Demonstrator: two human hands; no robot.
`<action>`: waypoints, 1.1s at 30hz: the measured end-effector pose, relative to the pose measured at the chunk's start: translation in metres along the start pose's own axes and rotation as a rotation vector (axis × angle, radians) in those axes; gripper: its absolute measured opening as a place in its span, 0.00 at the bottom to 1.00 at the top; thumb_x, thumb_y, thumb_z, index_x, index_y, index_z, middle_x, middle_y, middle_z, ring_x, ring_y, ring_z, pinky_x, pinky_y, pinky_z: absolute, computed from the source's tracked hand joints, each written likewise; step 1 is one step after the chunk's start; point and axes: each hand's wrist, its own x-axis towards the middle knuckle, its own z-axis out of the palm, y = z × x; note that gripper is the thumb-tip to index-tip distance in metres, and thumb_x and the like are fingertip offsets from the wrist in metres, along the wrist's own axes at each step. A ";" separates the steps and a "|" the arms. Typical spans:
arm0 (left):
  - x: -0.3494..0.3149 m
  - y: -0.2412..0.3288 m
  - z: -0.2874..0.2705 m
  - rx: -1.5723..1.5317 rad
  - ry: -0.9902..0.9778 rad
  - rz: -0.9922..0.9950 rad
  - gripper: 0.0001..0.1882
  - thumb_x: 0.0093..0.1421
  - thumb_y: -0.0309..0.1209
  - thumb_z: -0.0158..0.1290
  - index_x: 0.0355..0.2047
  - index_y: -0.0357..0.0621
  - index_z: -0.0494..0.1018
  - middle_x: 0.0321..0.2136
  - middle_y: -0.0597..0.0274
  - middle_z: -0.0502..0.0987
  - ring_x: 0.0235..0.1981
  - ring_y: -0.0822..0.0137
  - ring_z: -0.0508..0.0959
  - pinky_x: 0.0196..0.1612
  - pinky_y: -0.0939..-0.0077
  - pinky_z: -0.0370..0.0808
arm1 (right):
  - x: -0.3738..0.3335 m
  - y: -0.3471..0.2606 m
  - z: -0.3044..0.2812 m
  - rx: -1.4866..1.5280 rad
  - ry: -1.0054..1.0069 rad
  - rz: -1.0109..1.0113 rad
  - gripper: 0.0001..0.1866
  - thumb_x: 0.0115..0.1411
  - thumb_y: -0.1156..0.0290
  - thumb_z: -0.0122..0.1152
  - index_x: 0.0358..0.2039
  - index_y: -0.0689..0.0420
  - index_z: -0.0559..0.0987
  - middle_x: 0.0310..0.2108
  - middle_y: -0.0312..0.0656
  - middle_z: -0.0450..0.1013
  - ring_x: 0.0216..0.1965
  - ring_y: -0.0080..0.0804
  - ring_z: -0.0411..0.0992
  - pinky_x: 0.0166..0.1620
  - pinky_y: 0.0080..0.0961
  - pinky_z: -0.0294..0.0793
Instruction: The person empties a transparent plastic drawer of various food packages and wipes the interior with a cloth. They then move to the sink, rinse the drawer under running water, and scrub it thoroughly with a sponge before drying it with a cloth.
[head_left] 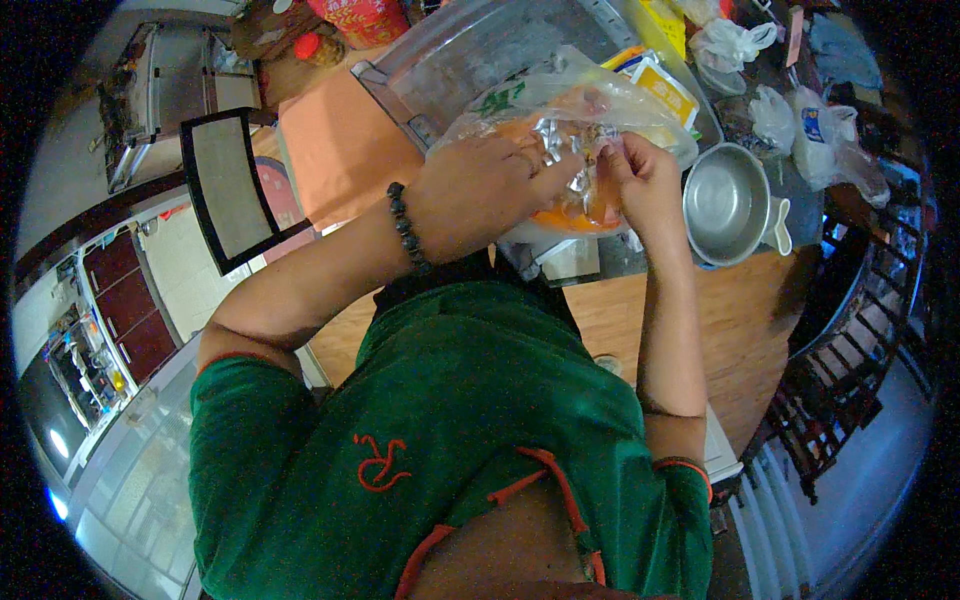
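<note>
A shiny packet (604, 198), orange and silvery with clear film, lies in front of me between both hands. My right hand (645, 175) pinches its right edge between thumb and fingertips. Over its left side bends my left hand (475, 195), a dark bead bracelet at the wrist. The left fingers are curled onto the packet, though the fingertips are partly hidden. Around and behind the packet spreads a thin clear plastic bag (480, 118) with green print. What is inside the packet I cannot make out.
Behind the bag stands a large clear plastic bin (450, 62). A metal pot (728, 205) is to the right, a white spoon (781, 226) by its rim. Several knotted plastic bags (735, 45) lie beyond. An orange board-like surface (345, 150) and a red-lidded jar (318, 50) are left.
</note>
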 end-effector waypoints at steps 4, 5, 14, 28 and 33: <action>0.016 0.001 -0.002 -0.002 -0.128 -0.170 0.22 0.53 0.29 0.46 0.50 0.47 0.61 0.28 0.52 0.74 0.25 0.54 0.77 0.22 0.63 0.74 | -0.005 -0.004 0.010 0.110 0.034 -0.166 0.08 0.60 0.72 0.47 0.28 0.62 0.72 0.16 0.36 0.66 0.18 0.21 0.62 0.22 0.24 0.63; 0.017 -0.002 0.001 0.008 -0.119 -0.182 0.21 0.53 0.30 0.46 0.49 0.47 0.62 0.28 0.53 0.74 0.25 0.55 0.77 0.22 0.64 0.74 | -0.007 -0.008 0.008 0.156 -0.037 0.044 0.07 0.60 0.72 0.47 0.28 0.62 0.71 0.16 0.37 0.65 0.19 0.22 0.62 0.23 0.22 0.63; 0.008 -0.027 0.009 -0.017 0.081 -0.130 0.10 0.52 0.30 0.46 0.36 0.46 0.66 0.27 0.57 0.72 0.25 0.56 0.76 0.22 0.64 0.74 | -0.007 -0.031 0.008 0.174 0.006 0.010 0.06 0.54 0.74 0.54 0.30 0.63 0.69 0.17 0.42 0.66 0.18 0.28 0.65 0.24 0.29 0.67; -0.009 -0.042 0.020 -0.134 0.165 -0.062 0.06 0.50 0.30 0.46 0.30 0.49 0.67 0.29 0.59 0.71 0.29 0.56 0.75 0.27 0.64 0.74 | 0.006 -0.030 0.000 0.233 -0.103 0.211 0.11 0.51 0.82 0.54 0.36 0.62 0.71 0.23 0.34 0.69 0.21 0.17 0.65 0.23 0.14 0.64; -0.011 -0.043 0.016 -0.166 0.149 -0.057 0.05 0.49 0.29 0.47 0.29 0.49 0.67 0.27 0.60 0.70 0.29 0.58 0.75 0.27 0.65 0.74 | 0.008 -0.015 -0.001 0.099 -0.081 0.080 0.12 0.50 0.82 0.55 0.37 0.65 0.70 0.23 0.36 0.70 0.21 0.19 0.66 0.23 0.16 0.66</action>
